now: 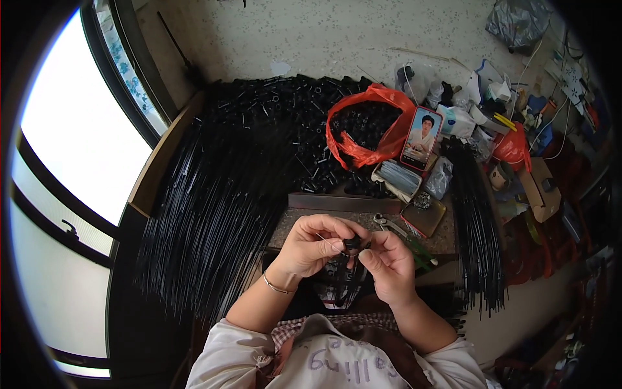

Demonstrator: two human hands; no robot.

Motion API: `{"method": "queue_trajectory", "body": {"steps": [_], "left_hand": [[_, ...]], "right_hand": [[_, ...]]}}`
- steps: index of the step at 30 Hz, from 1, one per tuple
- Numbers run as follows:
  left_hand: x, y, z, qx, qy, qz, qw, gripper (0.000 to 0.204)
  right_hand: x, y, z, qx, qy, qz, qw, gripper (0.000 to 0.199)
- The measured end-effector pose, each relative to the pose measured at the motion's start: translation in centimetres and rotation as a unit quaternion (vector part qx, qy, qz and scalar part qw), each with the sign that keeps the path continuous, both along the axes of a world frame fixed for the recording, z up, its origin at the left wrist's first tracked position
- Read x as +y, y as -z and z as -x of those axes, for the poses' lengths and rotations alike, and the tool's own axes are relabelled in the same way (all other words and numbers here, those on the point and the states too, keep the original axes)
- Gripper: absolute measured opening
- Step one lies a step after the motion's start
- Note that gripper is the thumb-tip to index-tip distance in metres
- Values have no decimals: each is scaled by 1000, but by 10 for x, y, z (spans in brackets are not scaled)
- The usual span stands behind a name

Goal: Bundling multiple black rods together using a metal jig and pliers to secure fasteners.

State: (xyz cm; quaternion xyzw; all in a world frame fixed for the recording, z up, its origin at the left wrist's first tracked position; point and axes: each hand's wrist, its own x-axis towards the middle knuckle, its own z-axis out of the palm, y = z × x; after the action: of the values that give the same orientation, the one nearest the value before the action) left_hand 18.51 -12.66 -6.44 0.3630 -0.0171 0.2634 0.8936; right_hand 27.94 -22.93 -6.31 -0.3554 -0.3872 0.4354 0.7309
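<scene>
My left hand (312, 245) and my right hand (391, 264) meet in front of my chest, over the near edge of the table (298, 223). Between their fingertips is a small black plastic part (352, 243), roughly cylindrical. The left thumb and fingers pinch it from the left, with a thin wire-like piece sticking out by them. Right thumb and forefinger are closed at its other side; any smaller piece between them is too small to make out. A pair of pliers (383, 222) lies on the table just beyond my right hand.
Long black cables (207, 214) drape off the left side, more cables (476, 227) on the right. Behind lie a heap of black parts (265, 97), a red plastic bag (372, 157), a propped phone (421, 139), a box of thin sticks (396, 178) and a tray (433, 220) with metal bits.
</scene>
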Motion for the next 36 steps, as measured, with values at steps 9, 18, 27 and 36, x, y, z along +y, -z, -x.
{"method": "queue_trajectory", "body": {"steps": [9,18,27,36], "left_hand": [[29,-3,-14,-8,1,-157,988,5],[10,16,-12,56,-278,-245,927,13],[8,11,3,63,-296,-403,864,9],[6,3,11,74,-247,-374,891,7]], "right_hand": [[18,2,-20,0,10,-36,999,17],[19,1,-25,14,-41,3,999,22],[21,15,1,52,81,-28,995,23],[16,9,10,96,80,-3,992,22]]}}
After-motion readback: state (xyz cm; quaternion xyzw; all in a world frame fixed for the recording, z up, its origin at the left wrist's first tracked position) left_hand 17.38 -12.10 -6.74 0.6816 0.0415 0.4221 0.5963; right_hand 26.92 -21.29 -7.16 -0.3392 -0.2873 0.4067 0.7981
